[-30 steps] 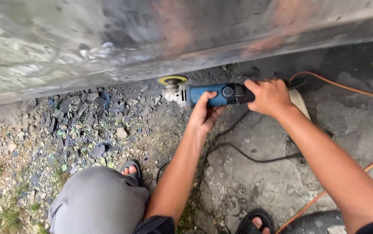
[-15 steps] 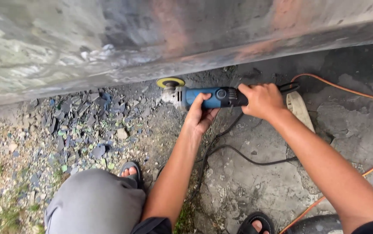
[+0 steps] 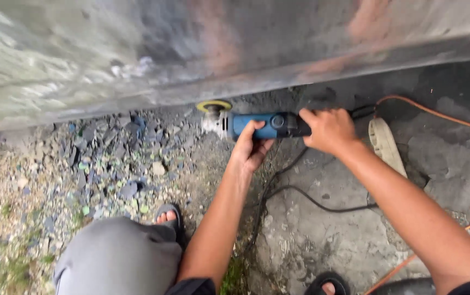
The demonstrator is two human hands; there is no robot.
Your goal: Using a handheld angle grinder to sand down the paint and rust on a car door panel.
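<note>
We gripped blue angle grinder (image 3: 265, 125) low under metal panel (image 3: 191, 60): left hand (image 3: 252, 146) fingers wrapped body, right hand (image 3: 329, 130) fingers closed on rear. Yellow disc (image 3: 213, 106) at panel edge. Judged risks: kickback; black cord (image 3: 311, 199) underfoot snagging; sandalled toes (image 3: 167, 217) exposed.
</note>
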